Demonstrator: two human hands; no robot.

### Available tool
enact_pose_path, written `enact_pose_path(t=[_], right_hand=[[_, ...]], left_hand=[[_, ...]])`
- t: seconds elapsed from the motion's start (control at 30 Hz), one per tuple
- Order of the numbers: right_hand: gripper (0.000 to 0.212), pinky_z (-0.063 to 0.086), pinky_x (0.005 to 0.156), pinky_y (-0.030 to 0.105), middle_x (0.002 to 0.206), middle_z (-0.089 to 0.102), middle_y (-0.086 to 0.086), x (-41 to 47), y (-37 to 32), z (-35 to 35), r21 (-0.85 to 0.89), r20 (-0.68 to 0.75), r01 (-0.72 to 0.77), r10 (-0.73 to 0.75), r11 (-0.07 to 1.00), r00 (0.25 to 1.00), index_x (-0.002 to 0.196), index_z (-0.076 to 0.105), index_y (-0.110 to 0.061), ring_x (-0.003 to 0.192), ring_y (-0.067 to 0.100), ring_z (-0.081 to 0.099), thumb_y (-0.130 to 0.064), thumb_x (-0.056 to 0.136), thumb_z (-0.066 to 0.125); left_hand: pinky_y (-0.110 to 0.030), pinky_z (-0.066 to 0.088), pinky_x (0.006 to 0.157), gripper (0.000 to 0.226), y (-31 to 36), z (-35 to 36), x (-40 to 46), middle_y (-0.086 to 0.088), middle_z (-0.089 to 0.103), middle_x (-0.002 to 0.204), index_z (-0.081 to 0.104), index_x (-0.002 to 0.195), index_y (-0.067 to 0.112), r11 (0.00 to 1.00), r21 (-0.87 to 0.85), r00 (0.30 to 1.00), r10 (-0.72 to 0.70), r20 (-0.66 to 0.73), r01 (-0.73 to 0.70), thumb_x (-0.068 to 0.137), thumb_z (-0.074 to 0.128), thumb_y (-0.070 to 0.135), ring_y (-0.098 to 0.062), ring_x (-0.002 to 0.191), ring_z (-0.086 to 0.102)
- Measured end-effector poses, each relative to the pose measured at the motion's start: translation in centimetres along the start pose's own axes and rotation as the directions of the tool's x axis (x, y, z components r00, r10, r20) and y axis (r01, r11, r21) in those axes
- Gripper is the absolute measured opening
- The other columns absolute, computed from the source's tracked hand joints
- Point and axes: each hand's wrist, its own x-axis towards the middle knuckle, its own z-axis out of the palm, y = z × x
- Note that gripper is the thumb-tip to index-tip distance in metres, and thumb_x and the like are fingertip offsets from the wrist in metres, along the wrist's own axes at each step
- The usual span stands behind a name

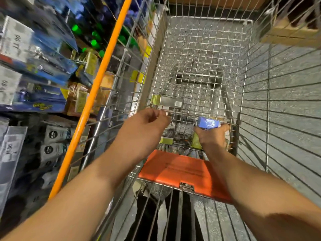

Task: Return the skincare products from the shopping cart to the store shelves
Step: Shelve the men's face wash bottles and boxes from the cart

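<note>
Head view: both my arms reach into the silver wire-mesh shopping cart (205, 54). My right hand (212, 136), centre-right of the frame, has its fingers wrapped on a small blue rectangular carton (207, 122), held just above the cart floor at the near end. My left hand (144, 129), centre frame, has its fingers loosely curled with nothing in them, near the cart's left wall.

Step, as I read it: picking product out of the cart. A dark flat box with a yellow-green end (169, 101) lies on the mesh above my left hand; more yellow-green packs sit under my right, blurred.

The blue carton's long axis runs roughly left-right across the frame, broad face up toward the camera.

Next: lift the carton clear of the orange child-seat flap (173, 168), swing to the stocked shelves (34, 75) at the left of frame, and find the matching slot.
</note>
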Motion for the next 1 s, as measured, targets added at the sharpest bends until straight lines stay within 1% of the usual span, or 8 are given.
enact_pose_path(t=[0.13,0.27,0.33,0.47,0.63,0.73,0.87,1.0], right_hand=[[0.079,0.046,0.076,0.037,0.087,0.063,0.001,0.3,0.7,-0.8,0.146,0.047,0.029,-0.036,0.989,0.998,0.132,0.043,-0.016,0.077,0.023,0.059,-0.043,0.073,0.089],[0.064,0.042,0.069,0.030,0.100,0.066,0.005,-0.7,1.0,-2.0,0.309,0.037,0.049,-0.063,0.950,0.997,0.127,0.053,-0.014,0.082,0.025,0.061,-0.030,0.075,0.088],[0.050,0.042,0.062,0.028,0.093,0.065,0.001,-1.7,1.0,-2.8,0.366,0.073,0.056,-0.088,0.929,0.993,0.120,0.055,-0.016,0.077,0.020,0.061,-0.023,0.080,0.084],[0.063,0.058,0.080,0.037,0.096,0.077,0.005,-4.3,0.7,-4.6,0.473,0.184,0.058,-0.163,0.879,0.969,0.116,0.065,-0.013,0.086,0.023,0.072,-0.040,0.061,0.080],[0.067,0.051,0.067,0.029,0.116,0.071,-0.001,-9.0,-1.3,-8.5,0.596,0.280,0.056,-0.272,0.801,0.921,0.146,0.046,-0.032,0.095,0.019,0.073,-0.035,0.084,0.069],[0.025,0.050,0.050,0.019,0.105,0.071,0.005,-12.9,-3.3,-10.7,0.682,0.340,0.009,-0.328,0.731,0.881,0.122,0.061,-0.023,0.069,0.011,0.072,-0.026,0.098,0.058],[0.044,0.060,0.059,0.031,0.113,0.075,0.016,-18.7,-5.6,-13.4,0.745,0.473,-0.121,-0.392,0.656,0.789,0.133,0.058,-0.016,0.072,0.025,0.074,-0.040,0.096,0.056],[0.034,0.050,0.051,0.029,0.097,0.076,0.005,-25.5,-8.4,-15.9,0.752,0.563,-0.181,-0.475,0.633,0.677,0.109,0.069,-0.022,0.066,0.022,0.065,-0.044,0.099,0.045]], left_hand=[[-0.046,0.055,0.091,0.018,0.1,-0.2,-0.4,-0.001,0.074,0.092,0.070,0.095,0.035,1.000,-0.018,1.000,-0.005,-0.001,0.005,0.095,0.060,0.051,-0.025,0.091,0.070],[-0.044,0.055,0.090,0.019,0.3,-0.4,-0.9,0.000,0.074,0.090,0.071,0.093,0.034,0.999,-0.028,1.000,0.017,0.001,-0.017,0.095,0.061,0.051,-0.020,0.087,0.069],[-0.041,0.054,0.086,0.020,0.5,-0.8,-1.4,-0.001,0.074,0.089,0.071,0.093,0.037,0.998,-0.046,0.999,0.036,0.014,-0.035,0.093,0.061,0.054,-0.021,0.083,0.067],[-0.048,0.055,0.086,0.032,1.6,-2.8,-2.8,-0.004,0.075,0.093,0.073,0.093,0.039,0.989,-0.138,0.998,0.059,-0.006,-0.060,0.073,0.061,0.060,-0.023,0.086,0.069],[-0.046,0.052,0.081,0.034,2.7,-6.6,-6.1,-0.002,0.075,0.096,0.075,0.098,0.032,0.950,-0.297,0.995,0.104,0.011,-0.096,0.074,0.066,0.054,-0.018,0.081,0.064],[-0.040,0.051,0.084,0.033,2.9,-8.8,-8.7,0.000,0.075,0.113,0.076,0.103,0.029,0.923,-0.364,0.989,0.145,0.040,-0.121,0.076,0.066,0.046,-0.011,0.082,0.068],[-0.028,0.050,0.075,0.016,2.4,-11.2,-11.8,-0.009,0.074,0.117,0.073,0.111,0.020,0.868,-0.473,0.981,0.193,0.032,-0.155,0.096,0.067,0.021,-0.014,0.089,0.067],[-0.034,0.055,0.086,0.018,1.1,-14.2,-14.8,0.003,0.076,0.113,0.078,0.106,0.033,0.832,-0.486,0.960,0.273,-0.064,-0.269,0.088,0.076,0.032,-0.012,0.102,0.070]])
